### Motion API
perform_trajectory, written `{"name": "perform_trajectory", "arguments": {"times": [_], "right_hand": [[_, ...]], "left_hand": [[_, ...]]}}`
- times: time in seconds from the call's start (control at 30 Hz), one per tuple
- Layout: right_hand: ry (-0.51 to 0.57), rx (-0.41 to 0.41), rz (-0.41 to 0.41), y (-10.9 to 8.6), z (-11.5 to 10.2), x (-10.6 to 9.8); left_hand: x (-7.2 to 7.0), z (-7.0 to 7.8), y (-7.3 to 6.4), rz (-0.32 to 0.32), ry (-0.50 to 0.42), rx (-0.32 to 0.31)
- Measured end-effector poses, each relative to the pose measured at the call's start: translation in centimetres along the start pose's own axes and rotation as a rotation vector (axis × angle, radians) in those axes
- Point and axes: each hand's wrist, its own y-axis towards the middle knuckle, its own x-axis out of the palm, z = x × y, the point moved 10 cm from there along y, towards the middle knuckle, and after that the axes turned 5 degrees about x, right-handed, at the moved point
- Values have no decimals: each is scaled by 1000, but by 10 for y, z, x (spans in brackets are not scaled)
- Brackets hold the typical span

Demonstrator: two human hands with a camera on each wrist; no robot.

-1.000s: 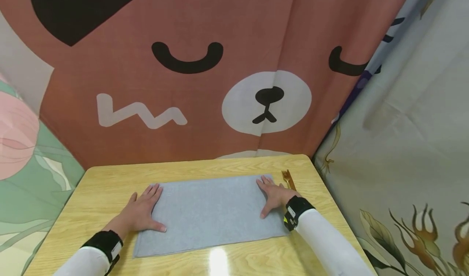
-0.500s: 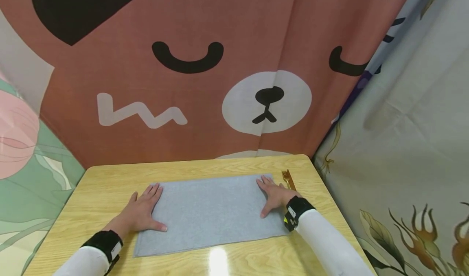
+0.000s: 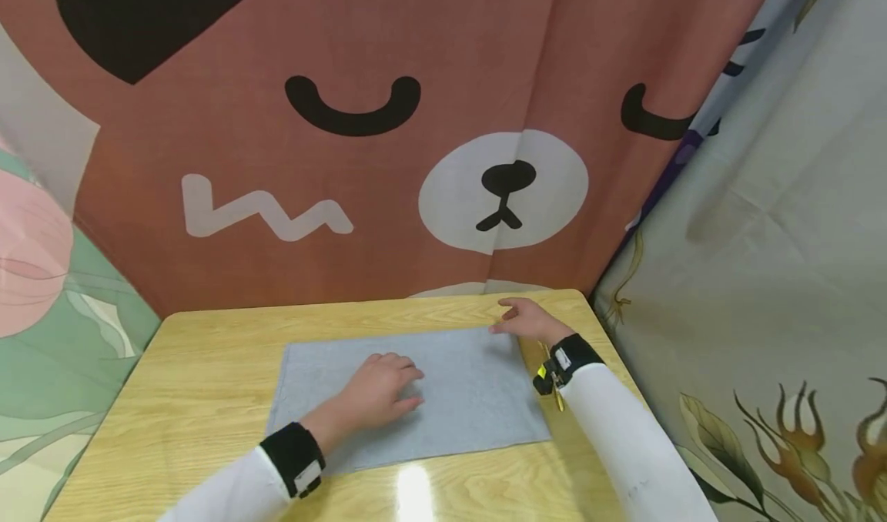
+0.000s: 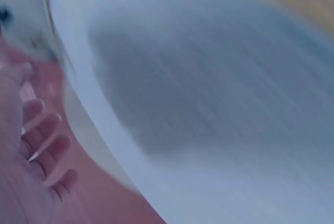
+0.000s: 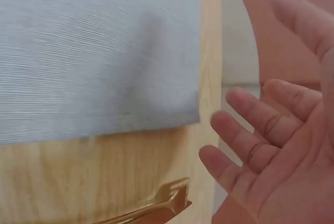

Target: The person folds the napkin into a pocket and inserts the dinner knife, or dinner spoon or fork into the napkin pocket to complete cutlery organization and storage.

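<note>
A light grey-blue cloth (image 3: 457, 399) lies flat on the wooden table in the head view, its long sides running left to right. Over its middle-left part hovers my left hand (image 3: 377, 391), fingers loosely bent with nothing in them; the left wrist view (image 4: 36, 156) is blurred, with a hand shadow on the cloth. At the cloth's far right corner is my right hand (image 3: 530, 320). In the right wrist view its fingers (image 5: 245, 143) are spread and slightly bent, apart from the cloth corner, and hold nothing.
A gold fork (image 5: 172, 198) and a knife (image 5: 167, 214) lie right of the cloth, partly under my right wrist in the head view. The wooden table (image 3: 208, 368) meets a bear-print curtain (image 3: 388, 260) behind and a floral curtain (image 3: 748, 276) at right.
Both hands have left the cloth's side edges. My left hand moved right, over the cloth. The right hand moved away from me to the far right corner. The cloth looks nearly unmoved.
</note>
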Motion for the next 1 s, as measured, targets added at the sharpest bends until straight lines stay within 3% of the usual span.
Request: {"name": "perform_trajectory", "arguments": {"times": [0.2,0.37,0.43,0.53,0.7,0.8,1.0], "right_hand": [[52,150,83,11,23,-19],[64,265,132,14,42,-19],[77,276,145,16,46,-17],[93,282,142,19,50,-13],[106,294,112,25,54,-4],[111,291,110,28,52,-1],[130,316,71,26,51,6]], "left_hand": [[32,84,56,-61,143,150],[61,125,82,-133,185,194],[72,136,89,-164,171,187],[83,152,96,-161,163,175],[84,175,104,-66,225,167],[87,180,109,-58,256,159],[98,177,116,-112,285,148]]}}
